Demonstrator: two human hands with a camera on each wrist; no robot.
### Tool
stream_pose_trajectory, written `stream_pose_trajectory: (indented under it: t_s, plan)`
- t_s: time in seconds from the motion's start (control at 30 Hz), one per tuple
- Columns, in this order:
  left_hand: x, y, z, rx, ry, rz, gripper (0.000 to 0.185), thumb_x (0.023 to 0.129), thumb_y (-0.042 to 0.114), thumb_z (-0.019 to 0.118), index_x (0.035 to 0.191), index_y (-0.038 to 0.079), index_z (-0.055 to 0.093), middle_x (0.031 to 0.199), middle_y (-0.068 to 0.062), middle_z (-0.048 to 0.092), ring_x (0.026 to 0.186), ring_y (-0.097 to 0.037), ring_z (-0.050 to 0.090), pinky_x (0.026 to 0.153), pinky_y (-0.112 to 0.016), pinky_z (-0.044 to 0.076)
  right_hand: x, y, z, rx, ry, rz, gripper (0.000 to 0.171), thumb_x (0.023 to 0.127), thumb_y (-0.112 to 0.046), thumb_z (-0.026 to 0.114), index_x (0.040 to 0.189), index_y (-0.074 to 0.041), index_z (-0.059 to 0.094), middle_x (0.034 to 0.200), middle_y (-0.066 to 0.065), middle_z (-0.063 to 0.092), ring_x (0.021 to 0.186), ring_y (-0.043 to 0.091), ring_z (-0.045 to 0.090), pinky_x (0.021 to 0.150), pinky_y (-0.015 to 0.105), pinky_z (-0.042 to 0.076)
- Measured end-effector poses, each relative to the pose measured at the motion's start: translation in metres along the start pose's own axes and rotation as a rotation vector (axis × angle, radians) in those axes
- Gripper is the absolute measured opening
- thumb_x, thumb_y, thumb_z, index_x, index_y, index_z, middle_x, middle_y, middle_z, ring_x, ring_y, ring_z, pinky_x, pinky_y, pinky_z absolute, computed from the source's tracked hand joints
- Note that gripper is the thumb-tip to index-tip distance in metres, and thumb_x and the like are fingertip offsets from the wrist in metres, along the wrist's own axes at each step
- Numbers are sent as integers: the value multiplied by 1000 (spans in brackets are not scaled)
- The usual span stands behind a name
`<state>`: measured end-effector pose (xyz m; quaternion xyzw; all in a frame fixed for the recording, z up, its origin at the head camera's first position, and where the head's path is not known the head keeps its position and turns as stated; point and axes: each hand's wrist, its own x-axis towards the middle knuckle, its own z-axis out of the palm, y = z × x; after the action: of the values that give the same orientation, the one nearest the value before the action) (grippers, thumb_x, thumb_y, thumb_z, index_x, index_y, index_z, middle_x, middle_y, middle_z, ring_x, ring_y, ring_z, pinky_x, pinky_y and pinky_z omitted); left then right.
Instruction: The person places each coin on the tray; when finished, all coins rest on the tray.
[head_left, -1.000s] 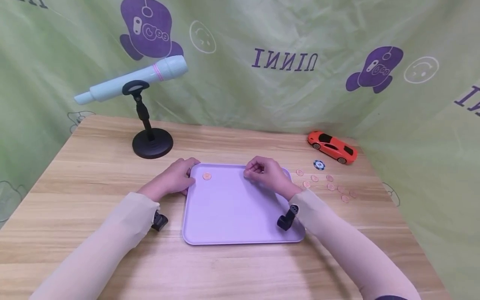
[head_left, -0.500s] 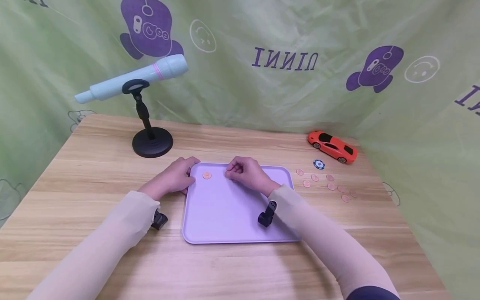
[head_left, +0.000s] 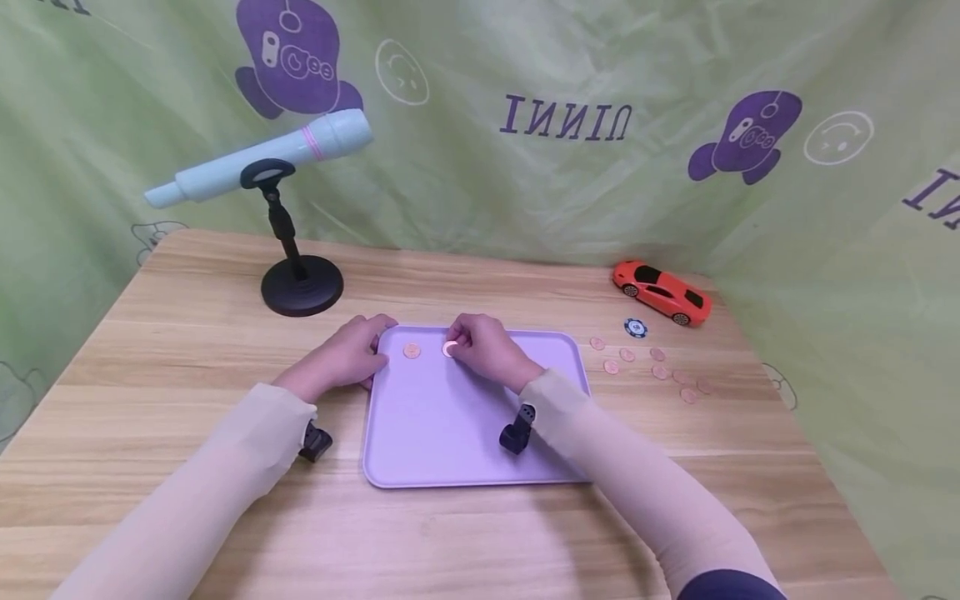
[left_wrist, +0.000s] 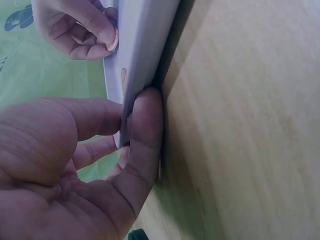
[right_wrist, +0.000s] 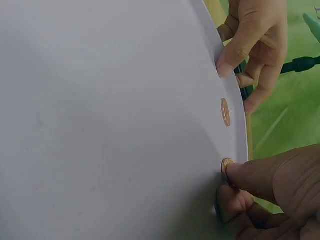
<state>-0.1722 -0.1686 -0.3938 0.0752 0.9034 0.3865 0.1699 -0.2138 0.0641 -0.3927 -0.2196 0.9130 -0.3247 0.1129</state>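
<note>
The purple tray [head_left: 442, 437] lies flat on the wooden table in the head view. My left hand [head_left: 341, 358] pinches its far left corner, thumb over the rim and a finger beneath, as the left wrist view shows. Inside the tray by that corner lies a copper-coloured coin [head_left: 412, 351]. To the right of it, my right hand [head_left: 489, 352] pinches a second coin [right_wrist: 226, 169] between thumb and fingers, right at the tray's surface near the far rim. The other fingers of the right hand are curled in.
Several copper-coloured coins [head_left: 660, 372] are scattered on the table right of the tray, with a blue-and-white poker chip [head_left: 635, 327] and an orange toy car [head_left: 662, 292] behind them. At the back left a light blue toy microphone [head_left: 262, 158] rests on a black stand [head_left: 302, 286].
My right hand has moved left across the tray with the coin, which now shows at its fingertips near the far rim. The left hand has stayed on the corner.
</note>
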Motion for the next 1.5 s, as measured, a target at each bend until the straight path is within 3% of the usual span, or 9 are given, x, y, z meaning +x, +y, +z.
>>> stream_pose_trajectory:
  t_s: [0.47, 0.83, 1.2, 1.37, 1.5]
  plan:
    - [1, -1, 1, 0, 0, 3, 54, 99, -2, 56, 151, -6, 42, 116, -29, 48, 71, -20, 64, 58, -29, 63, 0, 3, 0, -18, -5, 1, 7, 94, -7, 72, 100, -3, 73, 93, 9, 73, 83, 14, 65, 75, 19, 53]
    - [1, -1, 2, -14, 5, 15, 53, 98, -4, 55, 149, -7, 44, 116, -31, 47, 73, -22, 65, 58, -30, 63, -3, 14, -11, 106, -66, 41, 14, 99, -14, 68, 105, -2, 73, 92, 7, 72, 77, 8, 64, 69, 17, 53]
    - [1, -2, 1, -5, 13, -15, 55, 99, -1, 56, 152, -4, 43, 117, -29, 47, 72, -21, 64, 58, -29, 63, -31, 40, -49, 64, -50, -39, 16, 99, -10, 66, 111, -2, 74, 103, 12, 74, 95, 20, 66, 87, 30, 56]
    - [0, -1, 1, -16, 10, -17, 55, 99, -1, 55, 152, -4, 43, 117, -28, 47, 74, -21, 64, 59, -29, 63, -47, 55, -71, 39, 2, -28, 20, 99, -7, 67, 116, 2, 72, 106, 17, 75, 99, 26, 70, 95, 42, 60]
    - [1, -1, 2, -31, 6, -13, 55, 99, -2, 55, 152, -4, 42, 118, -29, 46, 75, -22, 64, 60, -30, 64, -64, 73, -85, 14, 46, 1, 22, 97, -5, 68, 117, 3, 71, 106, 18, 75, 98, 27, 70, 95, 46, 61]
